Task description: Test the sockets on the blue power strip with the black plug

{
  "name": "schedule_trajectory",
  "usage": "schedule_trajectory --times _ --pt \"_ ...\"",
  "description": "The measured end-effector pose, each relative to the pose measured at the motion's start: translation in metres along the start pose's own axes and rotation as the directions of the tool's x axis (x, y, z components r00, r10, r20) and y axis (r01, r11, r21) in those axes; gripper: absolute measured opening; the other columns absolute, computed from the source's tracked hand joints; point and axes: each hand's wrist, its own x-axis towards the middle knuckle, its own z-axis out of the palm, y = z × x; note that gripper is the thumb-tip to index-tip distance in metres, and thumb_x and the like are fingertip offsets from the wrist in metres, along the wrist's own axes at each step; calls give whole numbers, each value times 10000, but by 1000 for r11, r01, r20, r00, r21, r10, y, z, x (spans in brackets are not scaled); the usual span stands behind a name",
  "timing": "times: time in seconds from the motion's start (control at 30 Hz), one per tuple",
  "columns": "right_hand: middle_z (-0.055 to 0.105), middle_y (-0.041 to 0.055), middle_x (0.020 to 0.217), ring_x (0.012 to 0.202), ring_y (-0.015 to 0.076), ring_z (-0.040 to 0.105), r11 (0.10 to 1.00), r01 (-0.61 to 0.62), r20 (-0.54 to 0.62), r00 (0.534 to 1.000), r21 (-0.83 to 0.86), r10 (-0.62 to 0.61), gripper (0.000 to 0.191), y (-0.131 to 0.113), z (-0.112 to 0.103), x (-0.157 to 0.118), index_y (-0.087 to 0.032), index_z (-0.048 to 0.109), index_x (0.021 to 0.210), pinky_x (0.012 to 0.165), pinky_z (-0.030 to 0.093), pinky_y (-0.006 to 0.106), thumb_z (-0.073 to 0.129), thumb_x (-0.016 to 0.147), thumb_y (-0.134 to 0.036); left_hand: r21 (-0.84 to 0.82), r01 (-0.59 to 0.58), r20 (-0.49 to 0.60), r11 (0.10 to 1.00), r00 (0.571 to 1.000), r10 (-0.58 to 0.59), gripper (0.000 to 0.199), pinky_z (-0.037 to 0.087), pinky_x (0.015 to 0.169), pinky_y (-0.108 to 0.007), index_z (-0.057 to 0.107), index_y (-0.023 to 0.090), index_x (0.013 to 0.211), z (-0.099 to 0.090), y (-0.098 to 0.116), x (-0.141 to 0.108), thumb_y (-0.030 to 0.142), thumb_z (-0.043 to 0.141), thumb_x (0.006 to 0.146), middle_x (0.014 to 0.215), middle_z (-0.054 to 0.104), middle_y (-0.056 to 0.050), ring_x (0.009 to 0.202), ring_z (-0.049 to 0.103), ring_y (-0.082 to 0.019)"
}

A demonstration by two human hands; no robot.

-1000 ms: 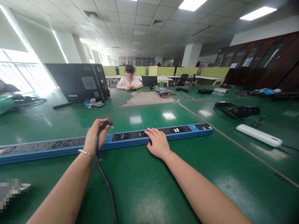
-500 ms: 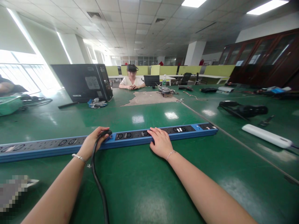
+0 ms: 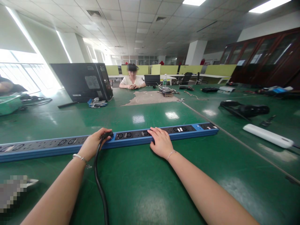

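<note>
A long blue power strip (image 3: pixel 131 143) with black sockets lies across the green table. My left hand (image 3: pixel 95 142) is closed round the black plug (image 3: pixel 107 135) of a power cord, held at the strip's top face beside a blue section. From there the black cord (image 3: pixel 99 184) hangs down toward my body. Whether the plug sits in a socket is hidden by my fingers. My right hand (image 3: pixel 161 142) clasps the strip farther right, fingers over its top and thumb at the near side.
A black computer case (image 3: pixel 82 82) and gloves (image 3: pixel 97 103) stand back left. A person (image 3: pixel 132 79) sits across the table. At right lie a white power strip (image 3: pixel 268 135) and a black tool-like object (image 3: pixel 245 109). A blurred object (image 3: pixel 14 192) is at near left.
My left hand has shifted slightly right and tipped the plug lower against the strip; the cord has swung a little right. My right hand stays in place.
</note>
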Motion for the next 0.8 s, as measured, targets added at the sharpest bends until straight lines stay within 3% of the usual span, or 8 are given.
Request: schedule_trajectory --times 0.27,0.67,0.8 --pt "468 24 1352 1251 217 346 1000 0 5 1000 4 0 534 1 0 0 -229 492 1263 1044 231 403 488 730 -196 58 21 -16 998 1000 -20 431 482 803 -357 595 249 1080 1 8 -7 514 456 769 1015 682 -65 903 633 -233" --pt "462 30 1356 1261 217 336 1000 -7 11 1000 3 7 542 0 0 0 -238 485 1267 1048 227 413 496 727 -188 122 -97 -119 988 987 112 460 436 920 -371 574 234 1113 15 -6 -16 526 479 771 1124 650 -76 1036 590 -237" --pt "463 25 1357 1259 214 340 1000 -7 9 1000 3 7 536 -1 0 0 -234 488 1266 1049 230 405 489 732 -192 156 -59 -71 986 995 71 440 457 877 -357 561 254 1125 11 0 -13 520 440 795 1085 668 -61 995 613 -231"
